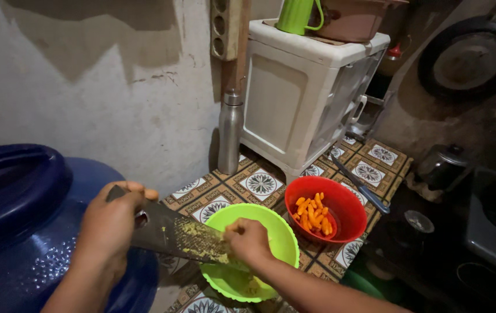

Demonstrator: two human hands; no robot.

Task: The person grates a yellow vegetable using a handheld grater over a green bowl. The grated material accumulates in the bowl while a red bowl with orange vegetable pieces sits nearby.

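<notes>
My left hand grips the upper end of a flat dark metal grater that slopes down into a lime-green plastic bowl. Yellow grated pulp clings to the grater's face and lies in the bowl. My right hand is closed on a small yellow piece pressed against the grater's lower part, over the bowl. Just right of the green bowl stands a red bowl holding several orange pieces.
A big blue plastic drum fills the left foreground. A steel bottle stands by the wall beside a white plastic cabinet with a green jug on top. A knife lies behind the red bowl. A kettle and dark cookware sit at right.
</notes>
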